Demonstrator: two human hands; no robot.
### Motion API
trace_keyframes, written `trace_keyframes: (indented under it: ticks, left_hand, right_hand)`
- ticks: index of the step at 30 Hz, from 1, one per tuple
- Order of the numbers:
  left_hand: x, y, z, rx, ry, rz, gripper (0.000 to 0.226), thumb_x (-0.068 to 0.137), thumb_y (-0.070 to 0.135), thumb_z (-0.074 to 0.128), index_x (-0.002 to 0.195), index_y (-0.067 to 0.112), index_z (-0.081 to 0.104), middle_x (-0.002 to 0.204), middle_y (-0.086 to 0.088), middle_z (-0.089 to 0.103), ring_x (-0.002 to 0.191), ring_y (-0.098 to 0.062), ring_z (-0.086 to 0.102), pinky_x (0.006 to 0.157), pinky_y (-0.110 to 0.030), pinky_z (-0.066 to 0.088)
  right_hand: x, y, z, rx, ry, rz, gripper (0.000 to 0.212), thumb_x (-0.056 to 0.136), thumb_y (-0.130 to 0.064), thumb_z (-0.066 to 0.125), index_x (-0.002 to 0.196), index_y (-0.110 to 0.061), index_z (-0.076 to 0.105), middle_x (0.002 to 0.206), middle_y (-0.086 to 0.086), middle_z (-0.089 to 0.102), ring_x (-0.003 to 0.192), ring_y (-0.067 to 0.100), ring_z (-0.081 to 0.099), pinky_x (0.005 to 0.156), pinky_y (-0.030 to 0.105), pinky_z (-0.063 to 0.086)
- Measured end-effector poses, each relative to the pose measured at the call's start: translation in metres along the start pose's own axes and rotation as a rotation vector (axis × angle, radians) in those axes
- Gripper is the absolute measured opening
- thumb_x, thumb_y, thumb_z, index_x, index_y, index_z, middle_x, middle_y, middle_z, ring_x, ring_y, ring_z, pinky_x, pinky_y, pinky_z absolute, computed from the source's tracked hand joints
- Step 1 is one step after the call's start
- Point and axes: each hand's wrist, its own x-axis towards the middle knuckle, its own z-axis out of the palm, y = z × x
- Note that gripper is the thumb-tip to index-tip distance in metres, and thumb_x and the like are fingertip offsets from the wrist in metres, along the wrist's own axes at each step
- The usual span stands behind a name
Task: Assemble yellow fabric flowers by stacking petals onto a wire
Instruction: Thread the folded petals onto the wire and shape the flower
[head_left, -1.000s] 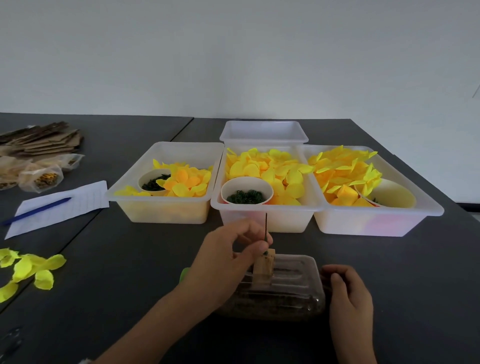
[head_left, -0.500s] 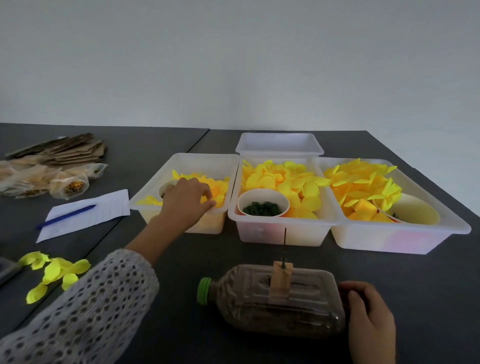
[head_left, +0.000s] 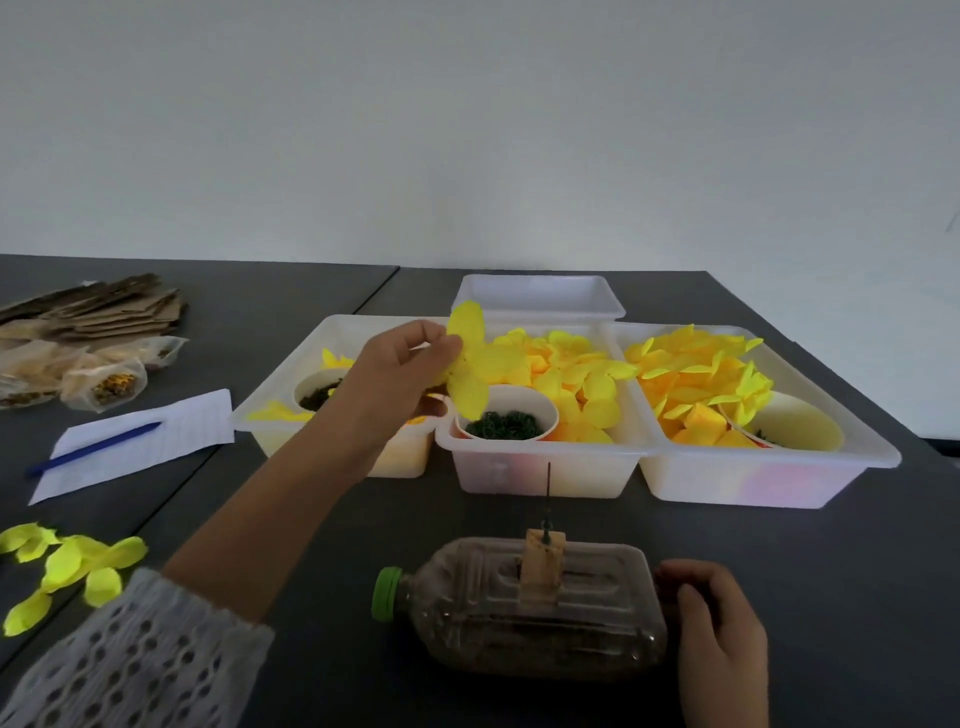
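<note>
Item, yellow fabric petal piece (head_left: 470, 364): held aloft over the seam between the left tray (head_left: 270, 410) and the middle tray (head_left: 545, 467), pinched between thumb and fingers of the left hand (head_left: 400, 379). Bright yellow, several rounded lobes fanning from a centre, one lobe standing up and one drooping. Judged very light, limp and easily creased; best taken near the centre, so that the middle can be found and pushed onto the point. Item, wire (head_left: 548, 491): thin, dark, upright, set in a small tan block (head_left: 543, 561) atop a plastic bottle (head_left: 524, 608) lying on its side; likely springy and prone to bend under side load. Right hand (head_left: 719, 634): curled against the bottle's base, steadying it.
</note>
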Motion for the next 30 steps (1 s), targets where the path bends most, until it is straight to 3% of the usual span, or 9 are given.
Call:
trace_keyframes:
  ticks: [2,4,7,10,14,18,23,26,30]
  left_hand:
    - [-0.02,0.011,0.015,-0.061,-0.08,0.008,0.015,0.095,0.022,0.058,0.083,0.012,0.057,0.065,0.003,0.065,0.054,-0.011,0.055,0.048,-0.021,0.047]
    - [-0.037,0.019,0.026,-0.097,-0.143,0.005,0.018,0.083,0.028,0.063,0.084,0.011,0.058,0.07,-0.003,0.069,0.054,-0.012,0.057,0.047,-0.02,0.046]
    - [-0.055,0.027,0.038,-0.095,-0.212,0.006,0.025,0.073,0.031,0.066,0.086,0.01,0.06,0.072,-0.01,0.07,0.053,-0.014,0.056,0.048,-0.021,0.048]
    - [-0.066,0.029,0.048,-0.066,-0.217,0.054,0.026,0.069,0.03,0.069,0.085,0.01,0.06,0.067,-0.006,0.071,0.049,-0.013,0.059,0.047,-0.021,0.05]
    - [-0.074,0.024,0.051,-0.048,-0.171,0.077,0.036,0.065,0.039,0.071,0.091,0.015,0.062,0.066,-0.003,0.07,0.053,-0.012,0.058,0.05,-0.022,0.05]
    - [-0.077,0.021,0.048,-0.128,-0.137,0.009,0.049,0.06,0.047,0.071,0.1,0.02,0.062,0.078,-0.01,0.074,0.061,-0.02,0.062,0.053,-0.025,0.052]
    - [-0.076,0.016,0.048,-0.205,-0.151,-0.059,0.06,0.058,0.046,0.07,0.11,0.019,0.058,0.069,-0.003,0.071,0.053,-0.012,0.061,0.047,-0.021,0.049]
    - [-0.075,0.011,0.048,-0.324,-0.175,-0.139,0.067,0.054,0.042,0.074,0.114,0.017,0.057,0.08,-0.005,0.073,0.06,-0.014,0.067,0.051,-0.024,0.056]
    - [-0.074,0.001,0.045,-0.393,-0.195,-0.169,0.055,0.063,0.025,0.074,0.114,0.011,0.056,0.076,-0.004,0.069,0.063,-0.016,0.068,0.05,-0.022,0.054]
  right_hand:
    - [-0.006,-0.02,-0.004,0.015,0.043,-0.074,0.028,0.094,0.001,0.046,0.085,-0.019,0.063,0.086,0.0,0.067,0.079,0.013,0.062,0.072,0.032,0.049]
    - [-0.015,-0.051,-0.007,0.112,0.052,-0.187,0.018,0.095,-0.018,0.048,0.086,-0.023,0.063,0.086,0.0,0.067,0.069,0.004,0.057,0.064,0.026,0.047]
    - [-0.025,-0.104,-0.006,0.227,-0.122,-0.252,0.033,0.081,-0.054,0.047,0.09,-0.027,0.064,0.084,-0.003,0.067,0.064,0.0,0.053,0.056,0.014,0.042]
    - [-0.025,-0.138,0.002,0.156,-0.344,-0.204,0.046,0.081,-0.069,0.054,0.091,-0.025,0.066,0.065,-0.012,0.062,0.054,-0.001,0.048,0.05,0.011,0.038]
    - [-0.024,-0.149,0.011,0.213,-0.485,-0.133,0.038,0.072,-0.05,0.061,0.089,-0.019,0.071,0.075,-0.004,0.071,0.068,0.01,0.066,0.062,0.02,0.053]
    - [-0.019,-0.146,0.012,0.261,-0.537,-0.101,0.02,0.08,-0.031,0.066,0.061,-0.028,0.072,0.055,-0.013,0.063,0.052,-0.002,0.058,0.053,0.009,0.044]
    - [-0.008,-0.137,0.015,0.29,-0.603,-0.004,0.018,0.063,-0.043,0.07,0.065,-0.025,0.074,0.061,-0.008,0.062,0.057,0.003,0.054,0.058,0.018,0.042]
    - [0.0,-0.13,0.018,0.27,-0.572,0.041,0.029,0.057,-0.047,0.073,0.069,-0.02,0.074,0.066,0.003,0.058,0.061,0.011,0.048,0.059,0.027,0.039]
    - [0.004,-0.119,0.02,0.217,-0.582,0.092,0.038,0.05,-0.052,0.074,0.072,-0.021,0.076,0.071,0.008,0.059,0.063,0.016,0.048,0.057,0.03,0.038]
